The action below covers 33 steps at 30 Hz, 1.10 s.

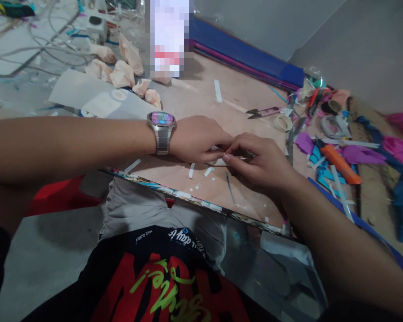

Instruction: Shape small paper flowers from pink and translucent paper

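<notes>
My left hand (199,138), with a metal-band watch (162,129) on its wrist, reaches across the board and is closed in a pinch. Its fingertips meet those of my right hand (257,156), which pinches at the same spot. Something small and pale shows between them, mostly hidden by the fingers, so I cannot tell its kind. Just below the fingertips is a white piece (218,163). Short white strips (191,171) and tiny white bits lie on the brown board (248,197) in front of my hands.
Several peach-coloured crumpled pieces (122,74) lie beyond my left arm, near a blurred-out bright screen (168,36). Thread snips (263,112) and a tape roll (283,122) lie at the right. Further right are an orange-handled tool (340,163) and coloured scraps (364,154). A blue stack (242,53) edges the back.
</notes>
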Available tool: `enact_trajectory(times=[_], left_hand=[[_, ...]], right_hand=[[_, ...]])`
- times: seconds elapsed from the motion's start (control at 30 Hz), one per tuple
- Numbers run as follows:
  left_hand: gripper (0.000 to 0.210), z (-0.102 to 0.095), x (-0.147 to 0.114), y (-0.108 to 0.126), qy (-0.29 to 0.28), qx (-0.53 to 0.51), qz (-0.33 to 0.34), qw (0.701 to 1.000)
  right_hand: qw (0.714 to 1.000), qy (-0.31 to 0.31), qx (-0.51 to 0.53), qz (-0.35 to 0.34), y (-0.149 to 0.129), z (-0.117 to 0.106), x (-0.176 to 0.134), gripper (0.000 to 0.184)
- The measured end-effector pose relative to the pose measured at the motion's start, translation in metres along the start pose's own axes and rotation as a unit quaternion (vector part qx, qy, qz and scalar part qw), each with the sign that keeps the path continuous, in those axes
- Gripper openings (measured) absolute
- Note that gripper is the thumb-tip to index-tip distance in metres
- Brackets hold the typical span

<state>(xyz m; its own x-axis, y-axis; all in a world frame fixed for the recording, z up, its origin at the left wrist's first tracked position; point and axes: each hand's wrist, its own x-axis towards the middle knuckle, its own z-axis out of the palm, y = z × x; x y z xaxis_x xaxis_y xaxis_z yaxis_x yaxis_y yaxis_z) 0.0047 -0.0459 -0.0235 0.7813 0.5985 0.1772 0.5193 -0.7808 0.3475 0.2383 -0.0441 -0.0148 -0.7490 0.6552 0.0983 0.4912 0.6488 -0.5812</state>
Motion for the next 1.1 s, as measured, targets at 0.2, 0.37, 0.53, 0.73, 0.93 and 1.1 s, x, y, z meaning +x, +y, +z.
enact_trajectory(times=[0.2, 0.37, 0.53, 0.73, 0.93, 1.1], left_hand=[[0.024, 0.0003, -0.0001, -0.0001, 0.002, -0.001, -0.001, 1.0], [0.025, 0.0003, 0.0001, -0.0003, -0.001, 0.002, 0.0, 1.0], [0.025, 0.0002, 0.0003, -0.0001, -0.005, 0.007, -0.004, 1.0], [0.025, -0.0005, 0.0, -0.0003, -0.006, 0.001, -0.001, 1.0], [0.025, 0.0004, -0.0002, -0.0009, -0.002, -0.004, 0.001, 1.0], [0.025, 0.0006, -0.0001, -0.0012, -0.002, -0.001, 0.001, 1.0]], right_hand=[[1.0, -0.005, -0.004, -0.005, 0.0009, -0.0001, 0.0006, 0.02], [1.0, -0.002, -0.002, -0.006, 0.0017, 0.0002, 0.0, 0.02], [1.0, 0.0, 0.002, -0.01, 0.002, 0.0006, 0.0001, 0.019], [1.0, -0.002, -0.002, -0.01, 0.002, 0.0005, -0.0001, 0.02], [1.0, 0.004, 0.001, -0.016, 0.0033, 0.0015, -0.0002, 0.02], [1.0, 0.007, 0.003, -0.016, 0.0035, 0.0018, -0.0002, 0.021]])
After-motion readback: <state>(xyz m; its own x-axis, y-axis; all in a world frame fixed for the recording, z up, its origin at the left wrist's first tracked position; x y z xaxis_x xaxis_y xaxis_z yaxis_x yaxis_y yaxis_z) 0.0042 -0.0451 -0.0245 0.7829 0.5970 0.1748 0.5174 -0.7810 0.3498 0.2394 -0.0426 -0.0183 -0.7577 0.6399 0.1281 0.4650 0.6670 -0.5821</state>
